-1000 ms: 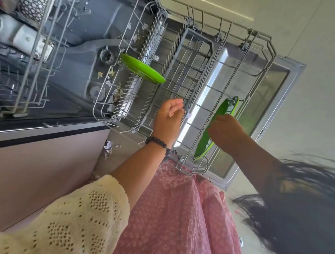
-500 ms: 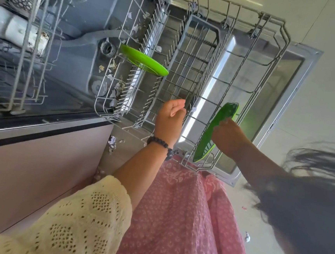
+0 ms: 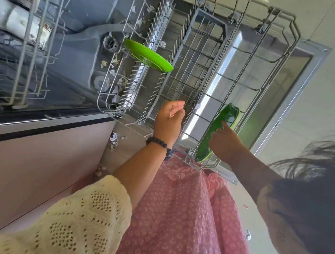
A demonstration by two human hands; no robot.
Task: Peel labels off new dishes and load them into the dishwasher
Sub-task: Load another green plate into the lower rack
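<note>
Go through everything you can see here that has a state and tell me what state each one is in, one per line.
Dishwasher door: open, folded down.
Lower rack: pulled out over the door.
Far green plate: on edge in the rack's tines.
Near green plate: on edge at the rack's near end, right hand on it.
Left hand: loosely curled, holding nothing.
Right hand: fingers against the near plate.
Paper scraps: lying loose on the floor.

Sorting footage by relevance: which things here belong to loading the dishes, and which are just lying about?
Job:
near green plate, touched by right hand
far green plate
lower rack
left hand

Lying about:
paper scraps on floor
upper rack
</note>
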